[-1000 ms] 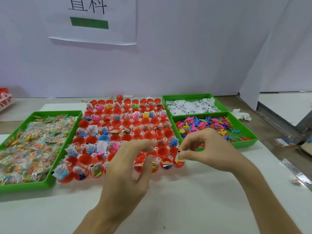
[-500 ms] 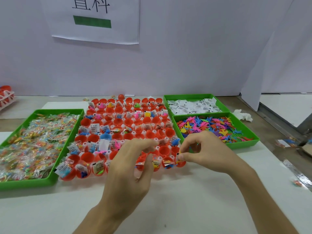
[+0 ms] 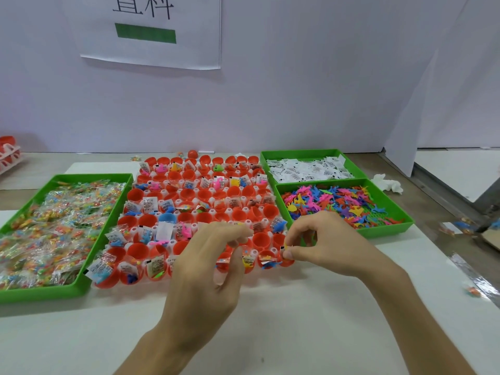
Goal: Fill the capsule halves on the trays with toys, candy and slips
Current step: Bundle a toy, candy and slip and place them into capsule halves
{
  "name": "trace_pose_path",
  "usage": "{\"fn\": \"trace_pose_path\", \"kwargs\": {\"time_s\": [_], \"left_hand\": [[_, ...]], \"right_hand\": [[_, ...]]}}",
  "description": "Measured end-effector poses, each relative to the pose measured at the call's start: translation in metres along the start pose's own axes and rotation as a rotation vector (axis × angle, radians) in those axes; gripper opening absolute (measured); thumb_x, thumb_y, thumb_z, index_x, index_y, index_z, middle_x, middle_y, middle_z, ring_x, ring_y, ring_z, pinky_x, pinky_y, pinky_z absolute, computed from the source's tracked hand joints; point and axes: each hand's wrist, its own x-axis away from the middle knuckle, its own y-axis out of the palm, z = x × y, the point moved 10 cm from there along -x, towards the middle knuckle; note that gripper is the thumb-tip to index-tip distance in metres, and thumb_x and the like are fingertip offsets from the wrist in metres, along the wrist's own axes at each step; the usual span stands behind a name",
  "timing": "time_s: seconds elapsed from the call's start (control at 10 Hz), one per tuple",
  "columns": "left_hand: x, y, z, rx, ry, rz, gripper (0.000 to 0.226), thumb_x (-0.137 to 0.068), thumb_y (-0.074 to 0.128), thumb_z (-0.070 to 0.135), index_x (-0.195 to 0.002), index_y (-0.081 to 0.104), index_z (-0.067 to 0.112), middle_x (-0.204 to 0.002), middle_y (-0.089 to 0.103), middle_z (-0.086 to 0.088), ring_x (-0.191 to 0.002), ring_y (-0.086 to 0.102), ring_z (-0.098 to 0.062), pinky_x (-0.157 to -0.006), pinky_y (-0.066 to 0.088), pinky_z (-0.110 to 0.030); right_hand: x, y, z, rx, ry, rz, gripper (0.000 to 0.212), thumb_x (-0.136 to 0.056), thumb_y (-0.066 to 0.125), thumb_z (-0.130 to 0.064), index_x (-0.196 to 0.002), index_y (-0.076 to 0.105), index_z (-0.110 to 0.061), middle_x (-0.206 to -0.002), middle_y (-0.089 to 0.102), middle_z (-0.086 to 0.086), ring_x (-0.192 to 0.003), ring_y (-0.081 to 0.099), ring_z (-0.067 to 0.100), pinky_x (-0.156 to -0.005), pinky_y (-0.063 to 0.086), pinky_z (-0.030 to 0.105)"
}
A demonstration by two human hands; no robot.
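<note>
1. The right hand [image 3: 324, 244] is nearer. Its fingers [image 3: 295, 253] pinch a small yellow toy [image 3: 286, 246].
2. The red capsule half [image 3: 288, 263] at the near right corner sits just under them, open side up.
3. The left hand [image 3: 200, 272] hovers over the near row, fingers curled. I cannot tell if they hold anything.
4. The toy likely just goes straight down.

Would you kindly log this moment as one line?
right hand: pinches small item at front-right capsule half | left hand: hovering nearby, grip unclear
</note>
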Motion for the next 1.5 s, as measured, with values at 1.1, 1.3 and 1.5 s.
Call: {"fn": "trace_pose_path", "kwargs": {"time_s": [1.1, 1.3, 1.5], "left_hand": [[0.000, -0.005, -0.002, -0.039, -0.001, 0.040, 0.017, -0.089, 0.057, 0.009, -0.100, 0.069, 0.008, -0.099, 0.060, 0.011, -0.094, 0.057, 0.001, -0.083, 0.048, -0.010], [0.000, -0.004, -0.004, -0.050, -0.005, 0.032, 0.016, -0.090, 0.057, 0.009, -0.099, 0.070, 0.008, -0.099, 0.060, 0.011, -0.096, 0.055, 0.004, -0.084, 0.048, -0.009], [0.001, -0.005, -0.003, -0.047, 0.003, 0.036, 0.016, -0.089, 0.057, 0.008, -0.098, 0.071, 0.007, -0.099, 0.059, 0.012, -0.097, 0.055, 0.004, -0.084, 0.048, -0.009]], "right_hand": [[0.005, -0.017, 0.006, -0.031, -0.035, 0.052, 0.011, -0.077, 0.082, -0.042, -0.086, 0.076, -0.038, -0.079, 0.070, -0.020, -0.074, 0.062, 0.005, -0.064, 0.047, 0.016], [0.003, -0.006, -0.004, -0.066, -0.061, 0.025, 0.017, -0.072, 0.089, -0.025, -0.085, 0.079, -0.029, -0.079, 0.073, -0.014, -0.073, 0.067, 0.008, -0.071, 0.055, 0.028], [0.004, -0.006, -0.010, -0.044, -0.088, 0.035, 0.017, -0.073, 0.088, -0.018, -0.085, 0.078, -0.025, -0.079, 0.075, -0.010, -0.072, 0.068, 0.008, -0.070, 0.055, 0.025]]}}
